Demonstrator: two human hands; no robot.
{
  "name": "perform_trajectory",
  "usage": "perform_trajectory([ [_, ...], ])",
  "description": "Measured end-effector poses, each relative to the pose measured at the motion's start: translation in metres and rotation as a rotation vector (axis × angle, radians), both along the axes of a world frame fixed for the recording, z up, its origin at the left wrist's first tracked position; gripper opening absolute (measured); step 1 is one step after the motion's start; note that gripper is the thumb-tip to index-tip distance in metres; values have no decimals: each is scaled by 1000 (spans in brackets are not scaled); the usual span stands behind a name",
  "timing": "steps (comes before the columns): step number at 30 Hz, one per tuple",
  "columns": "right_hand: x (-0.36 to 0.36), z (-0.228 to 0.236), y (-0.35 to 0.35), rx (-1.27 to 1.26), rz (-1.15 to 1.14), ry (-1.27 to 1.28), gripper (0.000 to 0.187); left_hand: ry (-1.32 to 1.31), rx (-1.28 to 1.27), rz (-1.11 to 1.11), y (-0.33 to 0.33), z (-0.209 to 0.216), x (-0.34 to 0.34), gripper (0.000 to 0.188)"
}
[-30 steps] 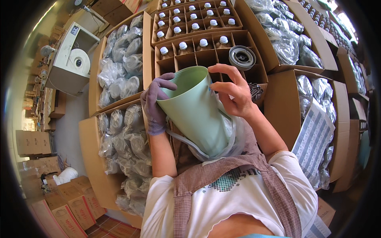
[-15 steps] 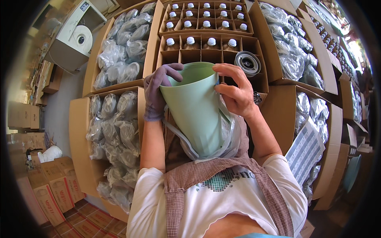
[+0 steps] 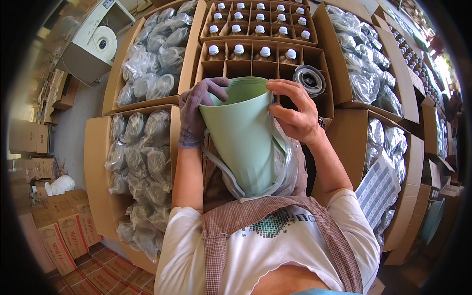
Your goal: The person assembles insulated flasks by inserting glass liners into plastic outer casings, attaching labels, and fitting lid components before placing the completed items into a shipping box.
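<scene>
Both rim sides of the pale-green tapered casing (image 3: 241, 142) held, near, before the apron (image 3: 246, 210): gloved left hand (image 3: 195, 112) hooks left, bare right hand (image 3: 296, 112) pinches right. Grip lightly; wall looks thin.

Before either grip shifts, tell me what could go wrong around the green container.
The green container might slip: the left grip curls over its rim, but the right grip seems to touch it with fingertips only. The loose translucent bag about its lower part could snag. The round grey part sitting on the divided carton just beyond might get knocked.
</scene>
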State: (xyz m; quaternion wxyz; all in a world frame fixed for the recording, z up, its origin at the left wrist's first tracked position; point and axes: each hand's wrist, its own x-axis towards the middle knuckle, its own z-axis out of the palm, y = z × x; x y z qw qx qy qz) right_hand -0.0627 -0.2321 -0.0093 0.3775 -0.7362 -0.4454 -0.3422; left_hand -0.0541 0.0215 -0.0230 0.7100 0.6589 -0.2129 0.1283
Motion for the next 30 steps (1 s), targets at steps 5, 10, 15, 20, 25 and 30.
perform_trajectory([
  [5, 3, -3, -1, 1, 10, 1, 37, 20, 20, 39, -2, 0, -1, 51],
  [10, 6, -9, 0, 69, 45, 27, 38, -85, 150, 30, 1, -2, 2, 34],
  [15, 1, -1, -5, 53, 99, 45, 41, -74, 177, 66, -1, -1, 2, 34],
  [20, -10, 2, -1, 141, 32, 140, 30, -78, 168, 65, -2, -2, 2, 32],
  [25, -36, -1, 11, 316, -115, 524, 27, 63, 41, 10, 0, 1, 1, 55],
  [30, -41, 11, 10, 408, -27, 1004, 17, 85, -5, -7, 0, 2, 0, 55],
])
